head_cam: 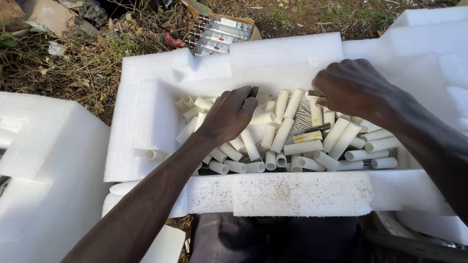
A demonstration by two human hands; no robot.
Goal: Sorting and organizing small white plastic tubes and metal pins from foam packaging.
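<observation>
Sorting step, looks like: left hand [233, 114] pinches a dark rod [254, 91] at 12 o'clock of the white tubes [292, 141] in the foam tray [151, 117]. Right hand [351, 87] pinches thin metal pins [303, 117]. Next calls for lifting clear without snagging.

We are seeing short tubes [302, 147] lying heaped in the foam tray's [146, 122] hollow, with thin rods [303, 117] lying among them toward its far edge. A box of small bottles [219, 31] is sitting on the ground beyond the far left corner. Another foam block [44, 170] is lying to the tray's left.
</observation>
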